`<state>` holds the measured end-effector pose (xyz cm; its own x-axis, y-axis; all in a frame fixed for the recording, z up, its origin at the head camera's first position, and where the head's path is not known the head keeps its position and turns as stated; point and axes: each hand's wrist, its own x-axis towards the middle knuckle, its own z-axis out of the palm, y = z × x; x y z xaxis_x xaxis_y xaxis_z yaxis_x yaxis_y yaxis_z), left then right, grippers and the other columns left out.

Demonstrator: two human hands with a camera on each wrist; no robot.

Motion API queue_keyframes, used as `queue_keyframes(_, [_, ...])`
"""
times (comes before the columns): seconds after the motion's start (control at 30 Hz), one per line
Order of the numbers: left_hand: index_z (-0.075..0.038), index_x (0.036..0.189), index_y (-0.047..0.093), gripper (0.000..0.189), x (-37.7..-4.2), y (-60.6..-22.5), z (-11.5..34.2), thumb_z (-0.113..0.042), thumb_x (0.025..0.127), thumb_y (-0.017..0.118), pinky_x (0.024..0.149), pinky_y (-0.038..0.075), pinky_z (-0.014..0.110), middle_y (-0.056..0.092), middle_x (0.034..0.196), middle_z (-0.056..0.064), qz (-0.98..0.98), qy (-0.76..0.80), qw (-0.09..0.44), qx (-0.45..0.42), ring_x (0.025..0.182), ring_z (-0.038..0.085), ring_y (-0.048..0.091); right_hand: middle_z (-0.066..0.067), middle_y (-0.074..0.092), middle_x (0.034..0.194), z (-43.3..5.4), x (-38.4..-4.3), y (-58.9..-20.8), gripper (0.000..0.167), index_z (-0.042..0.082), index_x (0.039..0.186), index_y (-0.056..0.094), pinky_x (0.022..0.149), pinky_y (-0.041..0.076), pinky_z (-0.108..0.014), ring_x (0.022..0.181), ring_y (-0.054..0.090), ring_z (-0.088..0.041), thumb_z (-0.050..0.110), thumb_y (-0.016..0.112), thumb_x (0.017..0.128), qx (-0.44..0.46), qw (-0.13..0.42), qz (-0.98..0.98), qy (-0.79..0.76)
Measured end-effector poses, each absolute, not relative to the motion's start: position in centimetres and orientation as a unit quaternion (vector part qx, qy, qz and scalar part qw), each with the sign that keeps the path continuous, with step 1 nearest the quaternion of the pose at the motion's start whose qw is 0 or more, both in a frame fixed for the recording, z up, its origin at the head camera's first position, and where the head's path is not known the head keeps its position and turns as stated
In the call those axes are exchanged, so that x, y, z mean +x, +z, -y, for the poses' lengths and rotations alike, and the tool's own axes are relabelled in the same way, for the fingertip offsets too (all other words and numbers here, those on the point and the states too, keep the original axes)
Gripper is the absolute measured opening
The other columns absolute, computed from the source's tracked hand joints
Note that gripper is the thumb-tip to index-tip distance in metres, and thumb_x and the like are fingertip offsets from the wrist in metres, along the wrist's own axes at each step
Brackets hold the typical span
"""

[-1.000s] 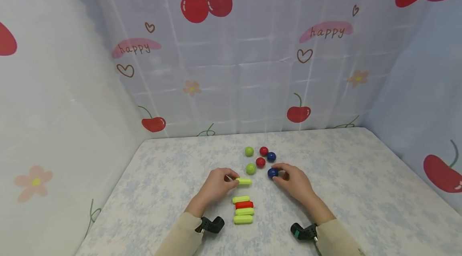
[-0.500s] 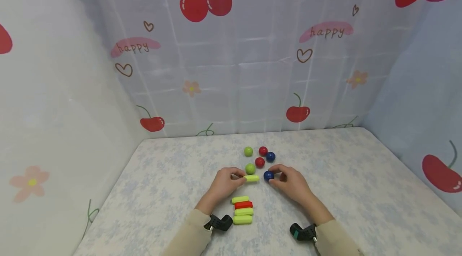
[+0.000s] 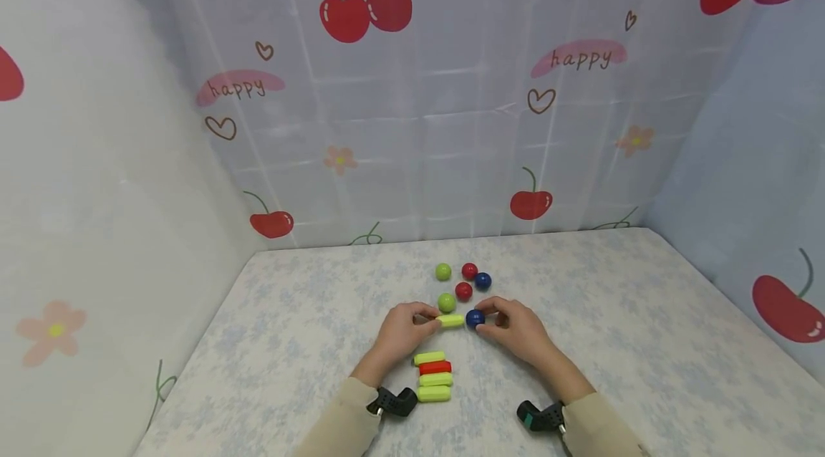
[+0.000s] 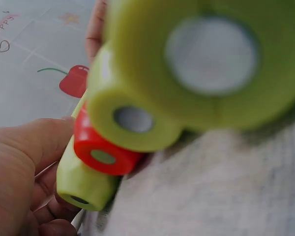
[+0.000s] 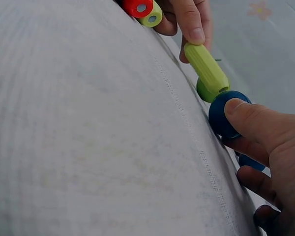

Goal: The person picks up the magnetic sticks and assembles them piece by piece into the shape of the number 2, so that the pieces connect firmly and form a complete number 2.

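Note:
My left hand (image 3: 401, 334) pinches a yellow-green magnetic rod (image 3: 453, 321) by its left end, above the middle of the table. Thumb and fingers of my right hand (image 3: 520, 330) grip a blue ball (image 3: 475, 319) just to the right of that rod. In the right wrist view the rod's free end (image 5: 222, 84) sits right at the blue ball (image 5: 220, 118), both roughly in line. Nearer to me lies a short row of rods: a red rod (image 3: 435, 368) among yellow-green rods (image 3: 435, 394). Their round end discs show large in the left wrist view, on the nearest rod (image 4: 211, 54).
Behind the hands lie two green balls (image 3: 442, 271), two red balls (image 3: 463, 291) and another blue ball (image 3: 483, 281). The nearer green ball (image 3: 447, 302) is close behind the held rod. A cherry-print curtain (image 3: 425, 120) borders the patterned table (image 3: 309, 299).
My left hand has moved right with the yellow-green rod, and my right hand has moved left with the blue ball. The gap between rod and ball has closed to almost nothing.

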<state>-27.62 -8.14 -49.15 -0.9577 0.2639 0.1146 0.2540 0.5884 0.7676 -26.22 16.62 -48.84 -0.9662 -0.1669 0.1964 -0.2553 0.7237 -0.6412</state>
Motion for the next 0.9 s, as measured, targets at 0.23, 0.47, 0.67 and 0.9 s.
queue_keyframes(0.23, [-0.025, 0.101, 0.077, 0.015, -27.53, -49.15, 8.14, -0.034, 0.091, 0.074, 0.076, 0.053, 0.031, 0.074, 0.108, -0.005, -0.890, 0.431, 0.000, 0.148, 0.090, 0.010, 0.065, 0.008, 0.071, 0.101, -16.50, -26.18, -48.85, 0.029, 0.025, 0.113, 0.070, 0.069, 0.041, -0.025, 0.080, 0.051, -0.010, 0.026, 0.080, 0.085, 0.118, 0.062, 0.925, 0.355])
queue_keyframes(0.47, [-0.025, 0.102, 0.077, 0.015, -27.35, -49.09, 8.11, -0.034, 0.090, 0.074, 0.076, 0.052, 0.030, 0.074, 0.109, -0.005, -0.890, 0.431, -0.002, 0.147, 0.090, 0.010, 0.064, 0.006, 0.072, 0.104, -16.42, -26.13, -48.89, 0.036, 0.025, 0.119, 0.069, 0.068, 0.039, -0.025, 0.079, 0.049, -0.011, 0.026, 0.080, 0.085, 0.113, 0.061, 0.928, 0.350])
queue_keyframes(0.67, [-0.025, 0.102, 0.078, 0.015, -27.39, -49.13, 8.12, -0.034, 0.090, 0.074, 0.077, 0.053, 0.031, 0.074, 0.109, -0.005, -0.891, 0.429, -0.005, 0.146, 0.091, 0.011, 0.065, 0.008, 0.070, 0.099, -16.33, -26.18, -48.95, 0.039, 0.028, 0.125, 0.070, 0.068, 0.040, -0.025, 0.078, 0.049, -0.010, 0.024, 0.078, 0.087, 0.141, 0.067, 0.929, 0.335])
queue_keyframes(0.9, [-0.027, 0.103, 0.078, 0.015, -27.54, -49.26, 8.21, -0.035, 0.091, 0.073, 0.077, 0.052, 0.031, 0.074, 0.111, -0.005, -0.890, 0.430, -0.002, 0.149, 0.091, 0.010, 0.064, 0.009, 0.069, 0.098, -16.34, -26.03, -48.93, 0.034, 0.028, 0.121, 0.071, 0.069, 0.041, -0.024, 0.079, 0.050, -0.009, 0.023, 0.078, 0.087, 0.144, 0.069, 0.927, 0.339])
